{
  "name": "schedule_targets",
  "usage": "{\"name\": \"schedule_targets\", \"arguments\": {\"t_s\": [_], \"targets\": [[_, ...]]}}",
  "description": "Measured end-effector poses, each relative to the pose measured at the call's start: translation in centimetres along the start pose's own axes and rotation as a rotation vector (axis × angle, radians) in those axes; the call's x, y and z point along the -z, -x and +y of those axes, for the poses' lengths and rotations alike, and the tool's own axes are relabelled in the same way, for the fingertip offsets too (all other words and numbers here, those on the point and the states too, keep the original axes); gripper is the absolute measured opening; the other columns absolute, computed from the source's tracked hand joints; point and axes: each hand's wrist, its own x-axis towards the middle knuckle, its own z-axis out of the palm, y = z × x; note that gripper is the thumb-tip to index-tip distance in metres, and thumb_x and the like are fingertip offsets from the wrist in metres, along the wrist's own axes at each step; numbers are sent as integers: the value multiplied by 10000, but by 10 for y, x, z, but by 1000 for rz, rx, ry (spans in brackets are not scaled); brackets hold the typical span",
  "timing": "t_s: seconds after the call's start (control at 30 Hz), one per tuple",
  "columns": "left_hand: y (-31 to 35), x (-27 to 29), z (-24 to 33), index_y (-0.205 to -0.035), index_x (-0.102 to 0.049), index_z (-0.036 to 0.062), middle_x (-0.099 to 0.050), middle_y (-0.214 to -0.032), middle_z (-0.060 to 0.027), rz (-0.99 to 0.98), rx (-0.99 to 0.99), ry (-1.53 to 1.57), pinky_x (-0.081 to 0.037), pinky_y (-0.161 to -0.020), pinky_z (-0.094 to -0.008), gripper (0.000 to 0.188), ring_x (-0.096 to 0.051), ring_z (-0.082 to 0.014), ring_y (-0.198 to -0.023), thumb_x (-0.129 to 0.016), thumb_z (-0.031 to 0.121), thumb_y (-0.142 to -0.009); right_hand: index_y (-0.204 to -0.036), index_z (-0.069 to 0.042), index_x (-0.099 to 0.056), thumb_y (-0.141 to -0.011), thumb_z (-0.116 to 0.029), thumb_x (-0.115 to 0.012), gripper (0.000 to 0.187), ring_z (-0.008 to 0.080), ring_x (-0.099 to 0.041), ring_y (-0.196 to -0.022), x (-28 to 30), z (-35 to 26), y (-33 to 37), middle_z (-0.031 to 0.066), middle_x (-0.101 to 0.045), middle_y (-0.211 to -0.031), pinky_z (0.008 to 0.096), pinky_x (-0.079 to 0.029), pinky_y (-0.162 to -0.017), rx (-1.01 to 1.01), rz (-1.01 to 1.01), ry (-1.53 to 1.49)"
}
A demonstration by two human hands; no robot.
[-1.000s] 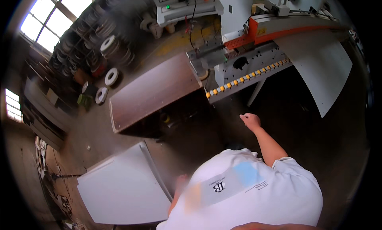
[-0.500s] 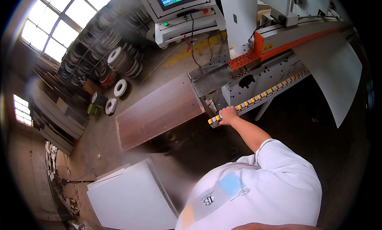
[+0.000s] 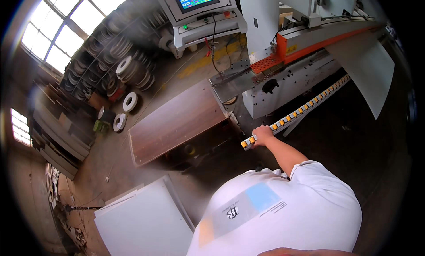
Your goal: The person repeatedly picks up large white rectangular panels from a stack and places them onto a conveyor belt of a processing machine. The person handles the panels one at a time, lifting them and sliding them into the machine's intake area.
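Note:
My right hand (image 3: 264,135) is wrapped round the near end of a long roller rail (image 3: 305,107), a grey bar topped with a row of yellow and white rollers. The rail slants away to the far right, along the front of a large grey machine (image 3: 287,81) with an orange guard (image 3: 281,52). A dark gap separates the rail's near part from the machine's side. My fingers close over the rail just behind its last rollers. My left hand is out of view.
Left of the rail stands a brown wood-topped table (image 3: 177,121). White panels (image 3: 144,218) are stacked at lower left. Behind are a control console (image 3: 208,30) with a lit screen, rolls of edging (image 3: 130,101) and a rack. A large pale sheet (image 3: 367,70) juts out at right.
The rail's near end has moved toward me and to the right with my right hand on it. The gap between the rail and the machine has widened.

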Motion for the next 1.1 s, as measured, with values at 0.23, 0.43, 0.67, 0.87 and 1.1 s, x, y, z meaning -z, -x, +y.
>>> {"name": "schedule_targets", "arguments": {"t_s": [0.23, 0.43, 0.67, 0.87, 1.1], "targets": [[-20, 25, -8, -817, -659, 48, -648, -776, -167, -53, -63, -46, -506, -670, -441, 216, -638, -329, -737, -576, 240, -866, -972, -177, -697, -535, -587, -821, 612, 262, -615, -986, -12, -5, 50, 49, -672, -985, 398, -465, -868, 3, -20, -41], [-44, 37, -12, -807, -657, 55, -643, -766, -163, -117, -135, -99, -507, -663, -443, 199, -637, -328, -730, -583, 233, -857, -1002, -188, -696, -586, -561, -807, 570, 237, -597, -1055, -23, -11, 84, 36, -670, -1003, 392, -383, -999, -44, 20, -36], [-53, 69, 10, -795, -653, 62, -637, -754, -158, -73, -238, -197, -509, -655, -446, 180, -635, -328, -722, -591, 223, -846, -1183, -159, -625, -685, -419, -788, 585, 228, -448, -1285, -46, -37, 116, 38, -577, -1274, 434, -254, -1153, -149, 409, -43], [-104, 93, -53, -807, -643, 84, -615, -702, -133, -58, -766, -344, -518, -617, -445, 88, -639, -320, -701, -586, 152, -806, -1164, -132, -628, -736, -364, -748, 502, 256, -467, -1273, -91, -67, 178, 62, -573, -1303, 424, -338, -1098, -392, 527, -272], [-91, 89, -56, -838, -642, 74, -627, -737, -117, -117, -854, -478, -514, -591, -427, 97, -638, -296, -685, -577, 125, -789, -848, -117, -747, -735, -390, -711, 298, 304, -681, -868, -202, -37, 292, 109, -720, -922, 408, -541, -780, -1074, -114, -448]]}}
